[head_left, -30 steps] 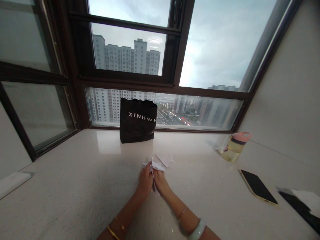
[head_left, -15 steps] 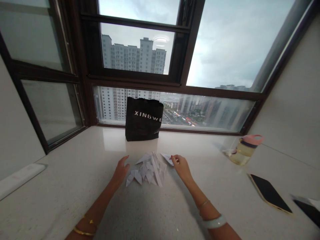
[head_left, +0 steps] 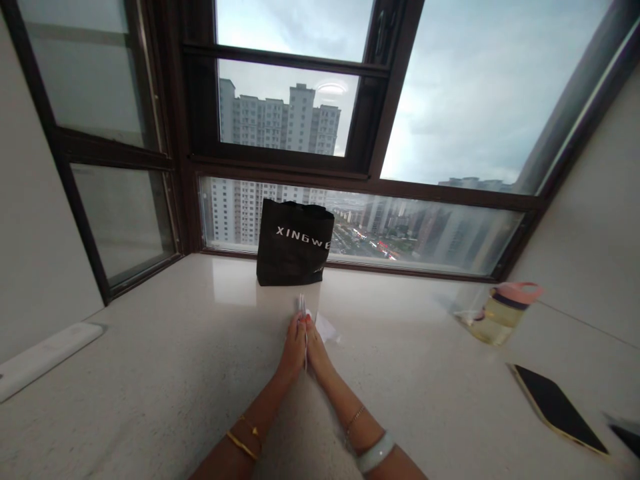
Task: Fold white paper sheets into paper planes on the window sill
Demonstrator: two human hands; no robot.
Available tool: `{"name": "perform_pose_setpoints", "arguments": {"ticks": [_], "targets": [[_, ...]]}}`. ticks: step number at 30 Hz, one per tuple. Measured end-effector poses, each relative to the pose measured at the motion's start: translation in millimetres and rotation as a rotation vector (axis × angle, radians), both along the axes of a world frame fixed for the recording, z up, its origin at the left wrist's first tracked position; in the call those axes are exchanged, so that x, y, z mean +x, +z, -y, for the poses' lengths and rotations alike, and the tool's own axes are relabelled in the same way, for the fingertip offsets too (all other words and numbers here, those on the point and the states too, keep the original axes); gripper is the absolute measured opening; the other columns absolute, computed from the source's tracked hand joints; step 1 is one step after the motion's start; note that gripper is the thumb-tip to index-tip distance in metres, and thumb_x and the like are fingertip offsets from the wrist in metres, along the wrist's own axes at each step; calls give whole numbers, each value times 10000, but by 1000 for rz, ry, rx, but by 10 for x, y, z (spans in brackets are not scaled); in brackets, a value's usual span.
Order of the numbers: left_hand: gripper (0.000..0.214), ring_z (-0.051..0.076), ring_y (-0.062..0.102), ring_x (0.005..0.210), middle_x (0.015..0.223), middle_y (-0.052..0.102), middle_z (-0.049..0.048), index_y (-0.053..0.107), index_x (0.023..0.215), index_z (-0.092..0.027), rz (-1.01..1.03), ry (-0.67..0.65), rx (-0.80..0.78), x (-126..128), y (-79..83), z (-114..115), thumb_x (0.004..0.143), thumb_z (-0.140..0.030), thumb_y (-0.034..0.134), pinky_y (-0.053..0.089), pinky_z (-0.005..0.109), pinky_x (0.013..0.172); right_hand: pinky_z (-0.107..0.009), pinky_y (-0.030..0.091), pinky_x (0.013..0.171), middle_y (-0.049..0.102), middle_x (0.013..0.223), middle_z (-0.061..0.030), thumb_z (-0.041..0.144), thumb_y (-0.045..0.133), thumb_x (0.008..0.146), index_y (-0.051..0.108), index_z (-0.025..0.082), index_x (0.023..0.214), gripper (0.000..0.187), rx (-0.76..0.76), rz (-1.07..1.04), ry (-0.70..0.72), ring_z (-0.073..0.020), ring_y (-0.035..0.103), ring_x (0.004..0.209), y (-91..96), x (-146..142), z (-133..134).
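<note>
Both hands are brought together palm to palm over the white counter [head_left: 165, 373]. Between my left hand [head_left: 293, 350] and my right hand [head_left: 317, 348], white folded papers [head_left: 301, 304] are pressed into a thin upright bundle. Its tips stick out beyond the fingertips, and a narrow edge shows between the wrists. Most of the bundle is hidden by the palms. Just right of my right hand, another piece of white paper [head_left: 327, 329] is partly visible, close to the counter.
A black bag [head_left: 295, 247] with white lettering stands beyond the hands by the window. On the right are a water bottle with a pink lid [head_left: 503, 317] and a phone [head_left: 560, 408]. A white bar-shaped object [head_left: 47, 353] lies far left.
Both hands have moved inward and closed on the folded papers, which lay spread on the counter before. The view has shifted slightly.
</note>
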State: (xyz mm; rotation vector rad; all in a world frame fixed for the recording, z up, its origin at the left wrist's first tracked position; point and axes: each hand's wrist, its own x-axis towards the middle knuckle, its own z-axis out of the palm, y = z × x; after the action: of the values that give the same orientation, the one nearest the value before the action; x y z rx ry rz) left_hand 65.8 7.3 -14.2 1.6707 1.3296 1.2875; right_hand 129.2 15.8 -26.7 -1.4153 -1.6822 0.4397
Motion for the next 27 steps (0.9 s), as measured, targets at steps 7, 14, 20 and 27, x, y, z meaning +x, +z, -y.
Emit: {"name": "perform_pose_setpoints", "arguments": {"ticks": [7, 14, 20, 27], "targets": [[479, 227, 312, 1246, 1305, 403, 134, 451, 1151, -115, -104, 183, 150, -472, 497, -115, 675, -149, 492, 211, 359, 1055, -348, 360, 931, 549, 1141, -124, 489, 259, 829, 478, 137, 1141, 519, 113, -237, -104, -192, 493, 1057, 447, 386, -153], [446, 283, 319, 1245, 1309, 408, 178, 432, 1169, -88, -206, 283, -155, -866, 118, -102, 737, -198, 445, 238, 420, 1031, -426, 351, 909, 569, 1086, -177, 398, 294, 842, 562, 123, 1052, 438, 11, 216, -290, -254, 486, 1073, -123, 897, -219], [424, 268, 396, 1196, 1272, 464, 159, 435, 1181, -101, -179, 131, -196, -305, -79, 30, 827, -312, 337, 213, 460, 1025, -523, 281, 945, 557, 1153, -125, 345, 253, 871, 534, 195, 1113, 401, -14, 305, -127, -250, 454, 1123, -376, 335, -24], [377, 168, 383, 1197, 1270, 454, 99, 469, 1147, -143, 129, 56, 73, -108, 272, 108, 817, -263, 332, 255, 324, 1035, -330, 353, 939, 554, 1159, -84, 394, 179, 871, 499, 173, 1148, 477, 51, -255, 114, -164, 475, 1094, 298, -52, 122]]}}
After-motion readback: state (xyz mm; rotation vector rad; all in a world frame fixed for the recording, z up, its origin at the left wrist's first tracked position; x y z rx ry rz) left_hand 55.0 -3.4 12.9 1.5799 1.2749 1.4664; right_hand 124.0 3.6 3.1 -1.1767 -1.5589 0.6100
